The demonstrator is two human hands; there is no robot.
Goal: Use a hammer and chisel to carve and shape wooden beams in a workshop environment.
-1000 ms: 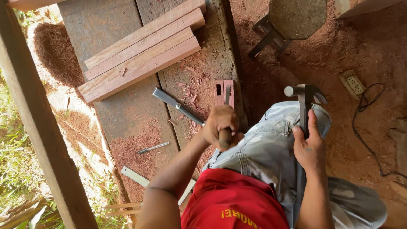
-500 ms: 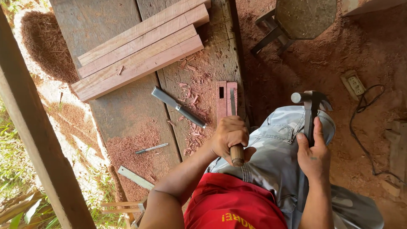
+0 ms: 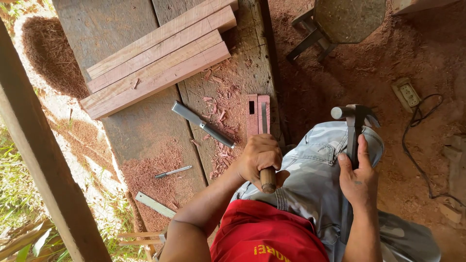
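My left hand is closed around the wooden handle of a chisel whose blade rests on a small reddish wood piece with a rectangular mortise, at the edge of the plank workbench. My right hand grips the dark handle of a claw hammer, its head raised above my knee in grey camouflage trousers. A second chisel with a metal blade lies loose on the bench, just left of the wood piece.
Several long reddish boards are stacked at the back of the bench. A pencil and metal strip lie among shavings. A stool stands on the dirt floor, with a power strip and cable. A wooden post crosses left.
My left hand with the chisel has shifted right and toward the small wood piece. My right hand keeps the hammer upright over my knee, nearly still.
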